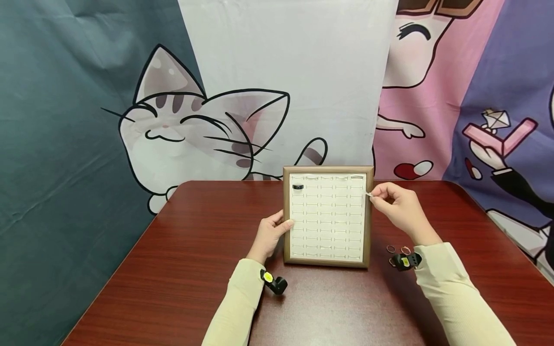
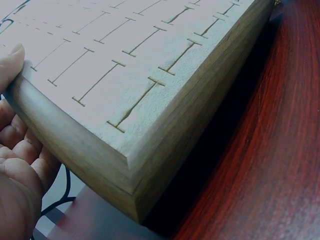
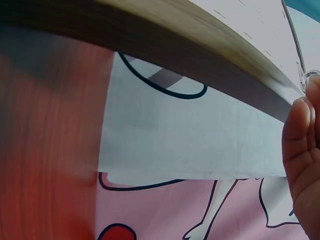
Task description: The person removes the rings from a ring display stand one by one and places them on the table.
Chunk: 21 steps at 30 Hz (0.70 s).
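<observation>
A ring display board [image 1: 327,263] with a wooden frame and a white slotted pad stands tilted up on the table. My left hand [image 1: 269,235] grips its left edge, thumb on the front and fingers behind, as the left wrist view also shows. Beside the board's upper right edge, my right hand [image 1: 400,206] pinches a small silver ring [image 1: 369,194] between thumb and fingertips. In the right wrist view this ring [image 3: 311,75] is partly cut off. A black ring [image 1: 297,187] sits in a slot at the board's upper left.
On the dark red table [image 1: 207,230], near the right wrist, lie a dark ring [image 1: 390,249] and a gold-coloured ring [image 1: 405,250]. Another ring [image 1: 391,262] is partly hidden by the wrist camera [image 1: 406,261]. A cartoon-printed cloth [image 1: 294,48] hangs behind the table.
</observation>
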{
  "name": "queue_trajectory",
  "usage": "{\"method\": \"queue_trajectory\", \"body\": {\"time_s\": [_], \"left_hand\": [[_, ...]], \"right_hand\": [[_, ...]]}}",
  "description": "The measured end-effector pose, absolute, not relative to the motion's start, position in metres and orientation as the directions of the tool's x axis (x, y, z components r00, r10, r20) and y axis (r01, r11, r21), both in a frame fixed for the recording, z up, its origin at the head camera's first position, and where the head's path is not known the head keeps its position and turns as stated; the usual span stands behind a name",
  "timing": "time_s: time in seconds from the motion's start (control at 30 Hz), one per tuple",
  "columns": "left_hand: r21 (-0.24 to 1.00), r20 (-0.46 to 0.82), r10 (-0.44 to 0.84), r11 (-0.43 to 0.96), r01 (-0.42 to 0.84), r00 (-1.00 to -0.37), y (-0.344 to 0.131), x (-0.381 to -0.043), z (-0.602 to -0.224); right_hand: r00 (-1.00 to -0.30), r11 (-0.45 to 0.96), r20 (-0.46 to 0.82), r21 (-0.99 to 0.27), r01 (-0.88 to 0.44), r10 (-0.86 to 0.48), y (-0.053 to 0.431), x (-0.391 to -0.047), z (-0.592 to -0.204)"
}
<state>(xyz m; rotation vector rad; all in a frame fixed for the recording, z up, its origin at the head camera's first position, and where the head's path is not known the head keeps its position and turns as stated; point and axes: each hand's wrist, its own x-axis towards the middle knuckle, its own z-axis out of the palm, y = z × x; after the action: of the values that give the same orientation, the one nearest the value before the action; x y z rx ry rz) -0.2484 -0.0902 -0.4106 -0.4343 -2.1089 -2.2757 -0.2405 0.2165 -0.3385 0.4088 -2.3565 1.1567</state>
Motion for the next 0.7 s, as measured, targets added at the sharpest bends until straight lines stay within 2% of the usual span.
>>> {"method": "queue_trajectory", "body": {"time_s": [0.23, 0.47, 0.7], "left_hand": [[0.978, 0.203, 0.179, -0.092, 0.189, -0.963, -0.090, -0.247, -0.408], [0.979, 0.197, 0.181, -0.085, 0.184, -0.964, -0.090, -0.247, -0.408], [0.978, 0.203, 0.178, -0.083, 0.191, -0.963, -0.090, -0.247, -0.407]], "right_hand": [[-0.853, 0.607, 0.512, -0.648, -0.461, -0.101, 0.226, -0.229, -0.351], [-0.859, 0.621, 0.462, -0.612, -0.490, -0.223, 0.240, -0.218, -0.359], [-0.879, 0.571, 0.320, -0.670, -0.474, -0.354, 0.253, -0.206, -0.368]]}}
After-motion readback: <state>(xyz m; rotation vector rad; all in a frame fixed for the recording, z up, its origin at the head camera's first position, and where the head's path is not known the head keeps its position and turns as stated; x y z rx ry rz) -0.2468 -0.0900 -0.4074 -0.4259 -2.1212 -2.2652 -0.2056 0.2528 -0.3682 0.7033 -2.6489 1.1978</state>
